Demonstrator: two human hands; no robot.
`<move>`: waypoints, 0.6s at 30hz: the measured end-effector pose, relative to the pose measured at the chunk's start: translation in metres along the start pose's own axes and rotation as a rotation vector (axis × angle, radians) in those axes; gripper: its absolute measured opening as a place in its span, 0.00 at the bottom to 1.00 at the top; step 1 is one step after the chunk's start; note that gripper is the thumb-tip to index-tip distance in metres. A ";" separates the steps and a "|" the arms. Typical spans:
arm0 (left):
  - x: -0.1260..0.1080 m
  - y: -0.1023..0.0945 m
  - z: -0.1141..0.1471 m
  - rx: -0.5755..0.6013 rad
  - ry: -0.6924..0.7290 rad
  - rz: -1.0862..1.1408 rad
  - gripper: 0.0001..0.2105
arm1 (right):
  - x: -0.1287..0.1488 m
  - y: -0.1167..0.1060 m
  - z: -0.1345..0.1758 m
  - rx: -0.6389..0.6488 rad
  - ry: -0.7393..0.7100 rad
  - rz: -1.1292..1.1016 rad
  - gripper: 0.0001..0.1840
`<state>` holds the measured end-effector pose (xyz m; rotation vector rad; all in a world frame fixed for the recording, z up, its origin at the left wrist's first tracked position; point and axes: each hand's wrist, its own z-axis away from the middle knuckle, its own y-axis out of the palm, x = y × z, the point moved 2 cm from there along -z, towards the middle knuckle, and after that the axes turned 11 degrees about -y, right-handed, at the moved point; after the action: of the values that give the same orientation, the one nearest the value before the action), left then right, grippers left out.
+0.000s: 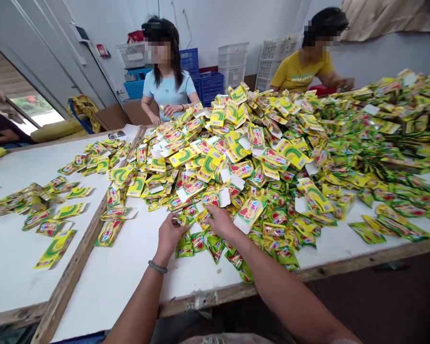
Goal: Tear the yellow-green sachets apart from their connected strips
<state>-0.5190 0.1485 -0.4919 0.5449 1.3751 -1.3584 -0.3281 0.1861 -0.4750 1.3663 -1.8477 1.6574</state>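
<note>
My left hand (171, 235), with a beaded bracelet on its wrist, is at the near edge of the heap. Its thumb and fingers curl around a small green packet (183, 220). Just to the right, my right hand (220, 222) reaches into the packets, its fingertips at a yellow-green packet (202, 218); whether it grips that packet is hard to see. Green foil packets (198, 242) lie below and between my hands. An open-flapped yellow box (251, 210) lies beside my right wrist, and another box (215, 197) is just beyond my fingers.
A large pile of yellow boxes (215, 162) covers the white table (129, 267). A wooden strip (80, 248) divides its surface, with more boxes (55, 248) at left. Across the table are a person in light blue (170, 88) and one in yellow (301, 71). Crates (211, 86) stand behind.
</note>
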 end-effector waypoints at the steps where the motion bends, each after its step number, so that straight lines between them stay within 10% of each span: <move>1: 0.001 0.002 0.000 0.029 0.000 0.063 0.21 | 0.000 -0.001 -0.001 -0.008 0.014 -0.086 0.07; 11: -0.020 0.007 0.018 0.474 -0.090 0.570 0.23 | 0.015 0.015 -0.005 0.023 -0.011 -0.549 0.14; 18: -0.016 0.011 0.019 0.530 -0.232 0.899 0.12 | 0.022 0.013 -0.004 -0.049 0.018 -0.789 0.16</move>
<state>-0.4978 0.1399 -0.4779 1.1457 0.4334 -0.9578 -0.3509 0.1788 -0.4650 1.7327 -1.0823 1.1824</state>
